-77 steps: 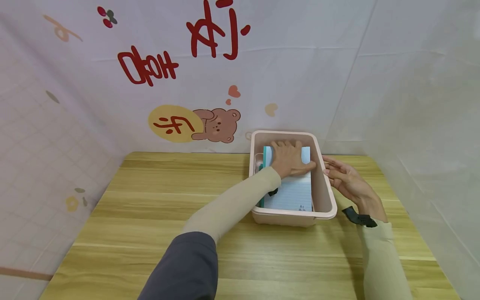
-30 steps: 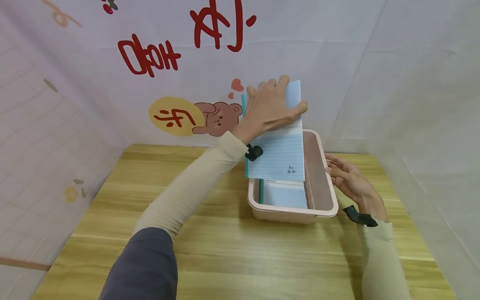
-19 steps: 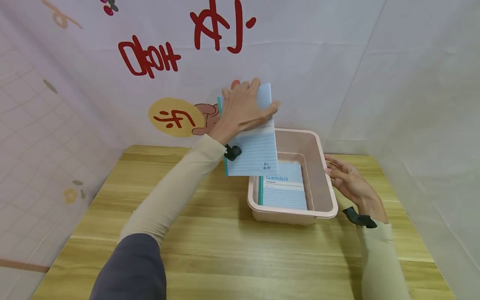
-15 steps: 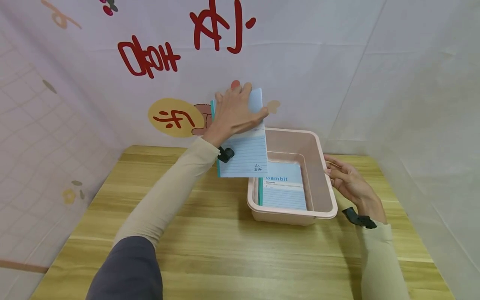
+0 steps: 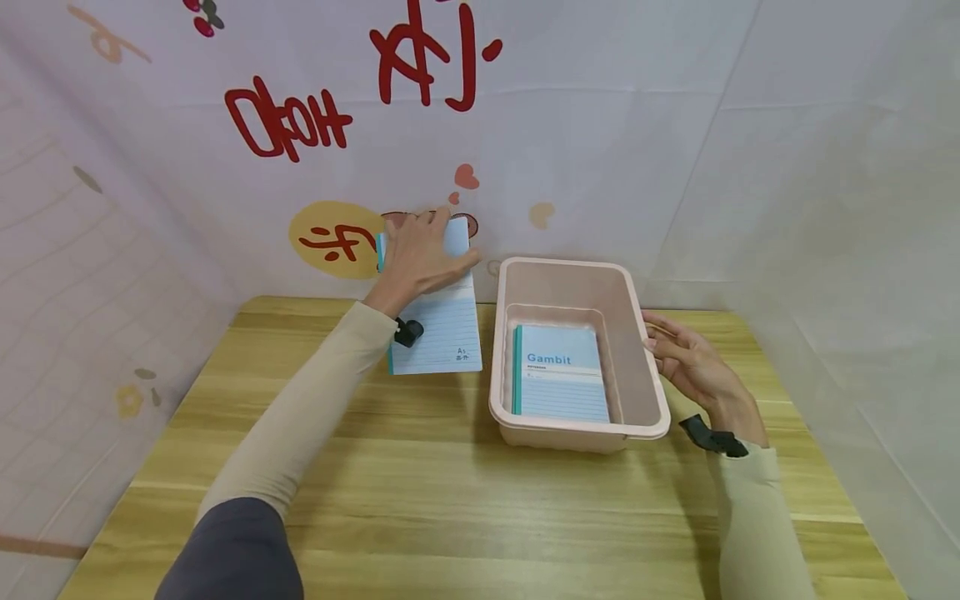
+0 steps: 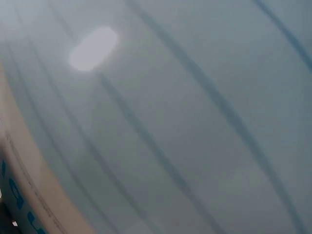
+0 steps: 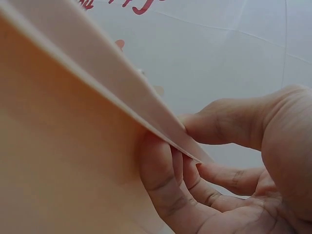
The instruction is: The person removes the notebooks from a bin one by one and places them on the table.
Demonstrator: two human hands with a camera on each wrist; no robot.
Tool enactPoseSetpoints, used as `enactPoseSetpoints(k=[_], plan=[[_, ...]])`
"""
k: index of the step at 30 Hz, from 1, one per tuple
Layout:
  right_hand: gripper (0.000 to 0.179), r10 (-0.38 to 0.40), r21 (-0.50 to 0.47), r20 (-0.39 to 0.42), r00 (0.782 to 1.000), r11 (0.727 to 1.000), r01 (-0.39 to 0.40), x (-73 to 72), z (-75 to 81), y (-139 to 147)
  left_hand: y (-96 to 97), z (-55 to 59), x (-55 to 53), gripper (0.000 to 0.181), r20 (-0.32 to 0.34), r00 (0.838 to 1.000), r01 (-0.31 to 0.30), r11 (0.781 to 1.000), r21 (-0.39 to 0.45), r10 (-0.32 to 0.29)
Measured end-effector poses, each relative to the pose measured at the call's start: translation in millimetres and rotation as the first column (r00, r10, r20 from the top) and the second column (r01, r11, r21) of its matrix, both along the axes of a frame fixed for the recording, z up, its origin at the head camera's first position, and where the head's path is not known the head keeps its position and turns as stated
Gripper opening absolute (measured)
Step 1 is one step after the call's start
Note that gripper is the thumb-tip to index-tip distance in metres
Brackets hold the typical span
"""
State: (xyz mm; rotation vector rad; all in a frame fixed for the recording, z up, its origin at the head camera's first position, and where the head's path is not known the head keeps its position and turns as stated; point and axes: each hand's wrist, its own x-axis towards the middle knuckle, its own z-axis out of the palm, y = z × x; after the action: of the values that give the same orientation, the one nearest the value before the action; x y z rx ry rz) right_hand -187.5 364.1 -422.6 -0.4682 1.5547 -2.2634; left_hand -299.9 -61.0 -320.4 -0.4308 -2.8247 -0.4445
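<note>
My left hand grips a light-blue ruled notebook with a teal spine, fingers over its far edge and thumb along the right side. This notebook hangs tilted above the back of the table, left of a pale pink plastic bin. Its blue-lined cover fills the left wrist view. Inside the bin lies another notebook, marked Gambit, also teal-spined. My right hand pinches the bin's right rim; in the right wrist view the thumb is on one side of the rim and fingers are on the other.
The bin stands on a wood-grain table near the back edge. A white printed curtain rises behind and along both sides, with red characters and a cartoon bear partly behind my left hand. A black strap is around my right wrist.
My left hand has lifted the top notebook out of the bin, carried it left and lowered it toward the table, uncovering the Gambit notebook. My right hand stays at the rim.
</note>
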Motion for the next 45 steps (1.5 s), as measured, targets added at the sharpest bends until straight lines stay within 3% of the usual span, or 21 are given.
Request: enactPoseSetpoints(k=[6, 18, 24, 32, 37, 45], plan=[[0.052, 0.004, -0.001, -0.004, 1.000, 1.000, -0.004, -0.4, 0.0, 0, -12.6, -23.4, -3.4, 0.079, 0.033, 0.999, -0.011, 0.998, -0.062, 0.013], [0.051, 0.013, -0.013, -0.018, 1.000, 1.000, -0.013, -1.0, -1.0, 0, -20.6, -80.4, -11.8, 0.089, 0.102, 0.994, 0.042, 0.981, -0.189, -0.023], [0.052, 0.010, -0.017, -0.019, 1.000, 1.000, -0.011, -0.5, -0.1, 0, -19.4, -98.8, -17.3, 0.085, 0.143, 0.989, 0.051, 0.981, -0.188, -0.024], [0.052, 0.008, 0.012, -0.019, 1.000, 1.000, -0.008, -0.6, -0.9, 2, -19.1, -123.8, -28.5, 0.098, 0.189, 0.982, 0.068, 0.972, -0.227, -0.025], [0.053, 0.006, 0.007, -0.021, 1.000, 1.000, -0.006, -0.9, -0.8, 2, -19.0, -131.9, -34.0, 0.101, 0.206, 0.978, 0.074, 0.969, -0.236, -0.024], [0.052, 0.008, 0.009, -0.016, 1.000, 1.000, -0.008, -1.2, -1.3, 1, -17.3, -135.4, -30.4, 0.095, 0.272, 0.962, 0.063, 0.977, -0.203, -0.006]])
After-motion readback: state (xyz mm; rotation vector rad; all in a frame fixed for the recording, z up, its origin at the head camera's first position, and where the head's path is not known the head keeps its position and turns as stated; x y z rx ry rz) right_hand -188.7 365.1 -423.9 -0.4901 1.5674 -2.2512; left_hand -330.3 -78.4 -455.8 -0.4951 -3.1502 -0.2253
